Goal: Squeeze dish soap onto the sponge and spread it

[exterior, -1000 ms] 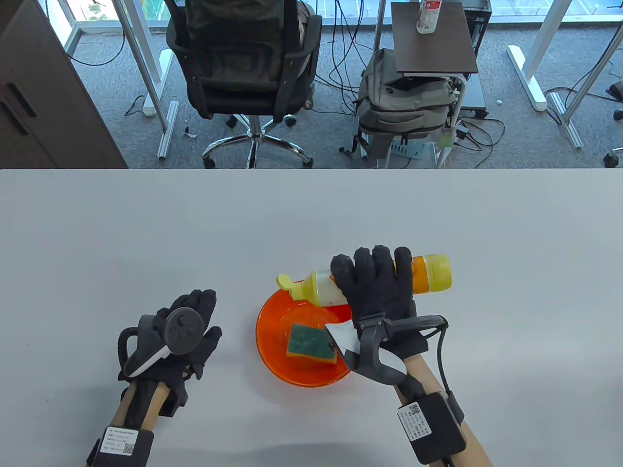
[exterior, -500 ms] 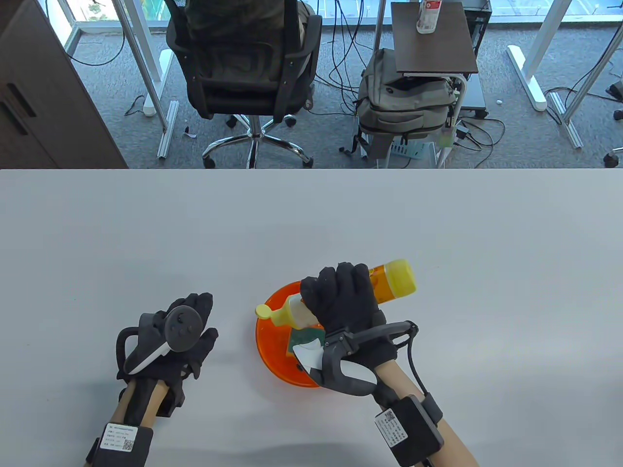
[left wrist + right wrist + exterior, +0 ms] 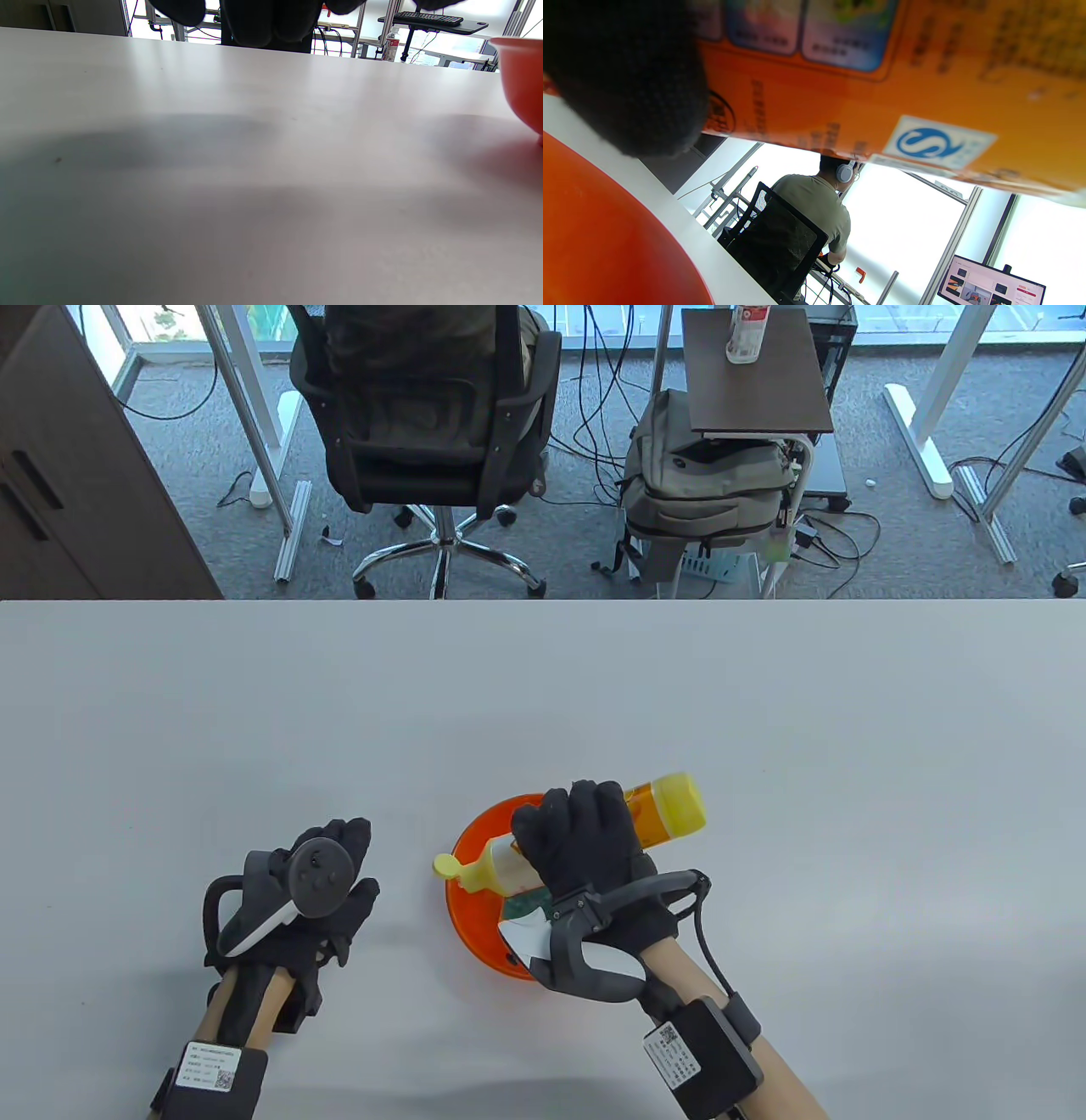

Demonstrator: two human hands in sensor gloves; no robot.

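Your right hand (image 3: 594,848) has its fingers wrapped tight around the middle of the soap bottle (image 3: 657,814), gripping it tipped on its side with the open yellow cap (image 3: 447,865) at the left. Over the last second you have carried the bottle nearer and left, so its nozzle now hangs over the left rim of the orange bowl (image 3: 475,848) instead of the far edge. The sponge (image 3: 528,906) lies in that bowl, mostly hidden under your hand. That puts the spout close to squeezing position, though it looks a shade left of the sponge. No soap is visible yet. Your left hand (image 3: 293,899) has stayed flat on the table (image 3: 254,712), fingers loosely spread, holding nothing, left of the bowl.
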